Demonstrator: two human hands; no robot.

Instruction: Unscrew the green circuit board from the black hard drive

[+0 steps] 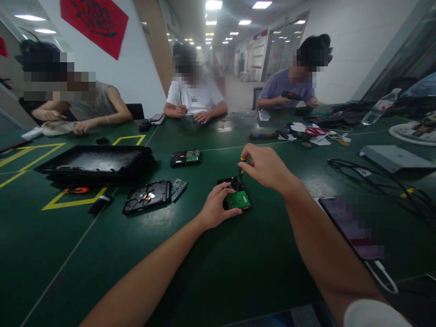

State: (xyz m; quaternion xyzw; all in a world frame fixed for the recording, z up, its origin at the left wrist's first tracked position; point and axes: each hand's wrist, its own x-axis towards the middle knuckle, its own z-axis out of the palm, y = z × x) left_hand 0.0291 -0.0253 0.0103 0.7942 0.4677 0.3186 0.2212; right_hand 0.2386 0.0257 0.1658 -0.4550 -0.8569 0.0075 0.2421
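Observation:
A hard drive with a green circuit board facing up lies on the green table in front of me. My left hand grips it from the left, thumb along the near edge and fingers over the far side. My right hand pinches the top of a screwdriver with a yellow-and-dark handle. The screwdriver stands nearly upright, its tip down at the drive; whether it sits in a screw is too small to tell. Left of my hands lie an opened hard drive and a loose circuit board. Another hard drive lies farther back.
A black tray-like casing stands at the left. To the right are a phone with a white cable, black cables and a grey metal box. A water bottle is behind. Three people sit across the table.

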